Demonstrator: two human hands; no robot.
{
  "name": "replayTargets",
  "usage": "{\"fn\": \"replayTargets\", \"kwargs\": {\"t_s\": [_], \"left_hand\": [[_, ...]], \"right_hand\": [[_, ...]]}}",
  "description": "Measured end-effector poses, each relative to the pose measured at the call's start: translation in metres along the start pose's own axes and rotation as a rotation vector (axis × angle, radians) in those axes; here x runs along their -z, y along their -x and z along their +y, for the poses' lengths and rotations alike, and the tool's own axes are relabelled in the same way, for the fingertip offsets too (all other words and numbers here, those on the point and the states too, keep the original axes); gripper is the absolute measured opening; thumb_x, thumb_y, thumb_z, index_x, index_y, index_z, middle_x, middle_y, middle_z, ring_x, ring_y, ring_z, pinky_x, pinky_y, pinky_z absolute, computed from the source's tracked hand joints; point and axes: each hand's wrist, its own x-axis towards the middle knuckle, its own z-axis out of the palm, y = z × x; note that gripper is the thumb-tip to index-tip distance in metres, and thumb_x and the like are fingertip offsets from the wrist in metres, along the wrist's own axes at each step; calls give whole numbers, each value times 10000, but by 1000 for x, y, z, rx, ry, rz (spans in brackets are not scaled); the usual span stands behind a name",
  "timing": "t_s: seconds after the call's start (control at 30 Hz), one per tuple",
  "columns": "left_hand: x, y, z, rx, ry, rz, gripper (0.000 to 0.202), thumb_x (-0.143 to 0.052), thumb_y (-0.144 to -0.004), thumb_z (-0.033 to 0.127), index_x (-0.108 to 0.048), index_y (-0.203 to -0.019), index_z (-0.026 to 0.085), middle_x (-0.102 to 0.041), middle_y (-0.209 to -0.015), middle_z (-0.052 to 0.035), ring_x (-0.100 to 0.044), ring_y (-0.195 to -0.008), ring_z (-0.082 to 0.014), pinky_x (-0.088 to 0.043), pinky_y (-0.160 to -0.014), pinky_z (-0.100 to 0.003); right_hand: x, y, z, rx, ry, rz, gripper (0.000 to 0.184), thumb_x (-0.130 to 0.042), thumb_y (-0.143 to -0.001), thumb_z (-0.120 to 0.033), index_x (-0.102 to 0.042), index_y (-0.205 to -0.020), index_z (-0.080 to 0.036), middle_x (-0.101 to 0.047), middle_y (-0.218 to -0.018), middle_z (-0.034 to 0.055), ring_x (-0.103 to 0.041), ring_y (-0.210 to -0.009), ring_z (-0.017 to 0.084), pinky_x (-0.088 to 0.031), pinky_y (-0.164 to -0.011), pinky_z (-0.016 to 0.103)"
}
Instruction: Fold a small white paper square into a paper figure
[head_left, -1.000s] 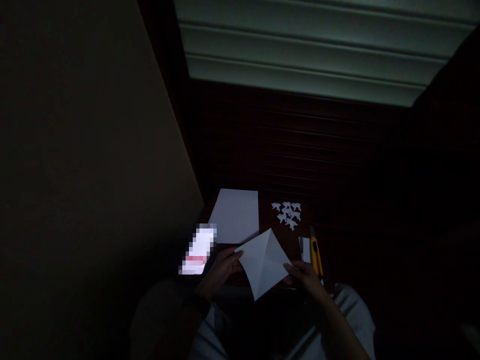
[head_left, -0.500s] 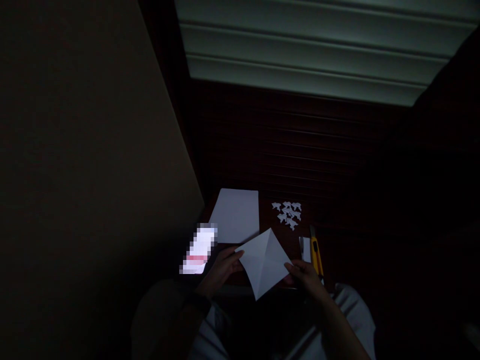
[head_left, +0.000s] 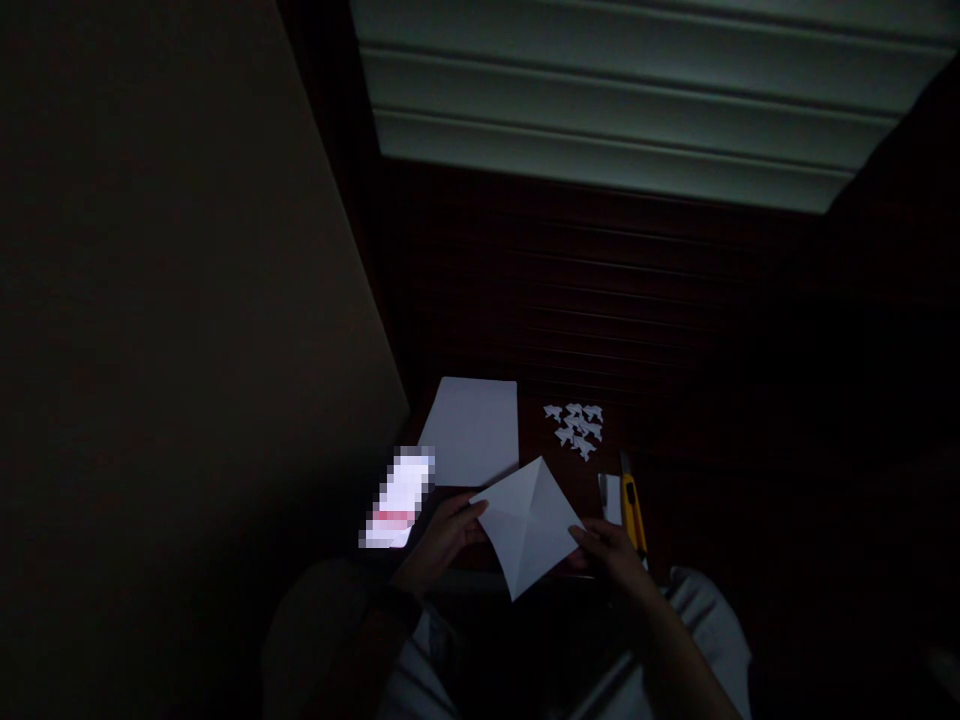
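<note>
A square sheet of white paper (head_left: pixel 529 525) with crossing diagonal creases is held up at the table's near edge, one corner pointing toward me. My left hand (head_left: pixel 452 528) pinches its left corner, thumb on top. At the opposite corner, my right hand (head_left: pixel 609 548) grips the paper the same way. The fingers beneath the sheet are partly hidden. Just beyond my right hand lies a yellow box cutter (head_left: pixel 634 510), next to a narrow white strip (head_left: pixel 612 497).
Behind the held sheet lies white paper (head_left: pixel 474 430). Several small folded paper pieces (head_left: pixel 579 428) are clustered at the back right of the dark table. A lit, pixelated phone-like screen (head_left: pixel 399 498) is at left. A wall (head_left: pixel 300 330) rises along the left side; the room is dim.
</note>
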Motion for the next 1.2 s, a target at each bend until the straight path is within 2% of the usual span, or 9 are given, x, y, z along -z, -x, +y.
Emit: {"fn": "replayTargets", "kwargs": {"t_s": [0.27, 0.47, 0.6, 0.7, 0.83, 0.9, 0.97, 1.07, 1.2], "left_hand": [[-2, 1, 1, -6, -3, 14, 387, -641, -686, 339, -604, -993, 107, -637, -984, -159, -618, -840, -262, -477, -723, -378], [-1, 1, 1, -15, 7, 15, 392, -636, -689, 352, -602, -989, 104, -640, -964, -157, -618, -830, -253, -475, -715, -370], [-2, 2, 2, -33, 11, 6, 358, -615, -709, 360, -609, -965, 111, -646, -953, -143, -613, -840, -246, -469, -714, -350], [-1, 0, 0, -29, 9, 11, 365, -609, -712, 371, -610, -971, 114, -649, -940, -137, -615, -826, -243, -463, -700, -337], [1, -3, -3, -43, -18, 16, 344, -617, -704, 369, -627, -936, 116, -660, -900, -115, -612, -815, -226, -441, -713, -303], [1, -5, -5, -55, -33, 8, 315, -612, -711, 363, -634, -898, 111, -662, -881, -107, -607, -810, -214, -430, -723, -286], [2, -5, -6, -56, -47, 11, 300, -603, -719, 361, -632, -878, 108, -660, -872, -102, -603, -802, -206, -426, -717, -275], [2, -4, -6, -56, -75, 16, 290, -594, -727, 363, -628, -868, 112, -657, -849, -89, -598, -787, -198, -425, -700, -266], [1, -3, -6, -70, -122, -11, 298, -572, -739, 383, -627, -860, 116, -652, -817, -83, -596, -755, -192, -426, -673, -263]], "right_hand": [[0, 0, 1, -19, -35, 3, 388, -623, -668, -495, -645, -851, -154, -633, -638, 29, -596, -567, 170, -500, -555, 286], [1, 0, 2, 11, -35, 8, 424, -602, -698, -482, -607, -976, -163, -626, -689, 33, -596, -589, 175, -506, -568, 302], [-2, 5, -6, 38, -53, 2, 460, -557, -734, -488, -542, -1106, -219, -622, -856, 49, -595, -599, 167, -501, -542, 297], [-3, 8, -12, 65, -136, 1, 521, -500, -773, -489, -412, -1237, -269, -606, -961, 74, -603, -656, 180, -498, -551, 305], [0, 8, -20, 145, -159, -79, 687, -610, -725, -363, -250, -1309, -353, -473, -1226, 98, -602, -720, 166, -492, -626, 325], [1, 8, -25, 194, -48, -152, 758, -677, -660, -264, -281, -1302, -341, -404, -1295, 105, -594, -800, 184, -483, -687, 343], [-2, 10, -31, 219, 70, -243, 735, -677, -645, -215, -332, -1284, -328, -412, -1292, 94, -580, -851, 194, -477, -721, 359], [-12, 14, -42, 288, 201, -368, 633, -642, -669, -184, -412, -1247, -303, -458, -1250, 66, -549, -952, 207, -448, -812, 375], [-28, 17, -52, 402, 296, -429, 437, -601, -723, -202, -536, -1153, -253, -520, -1188, 56, -480, -1084, 227, -365, -936, 381]]}}
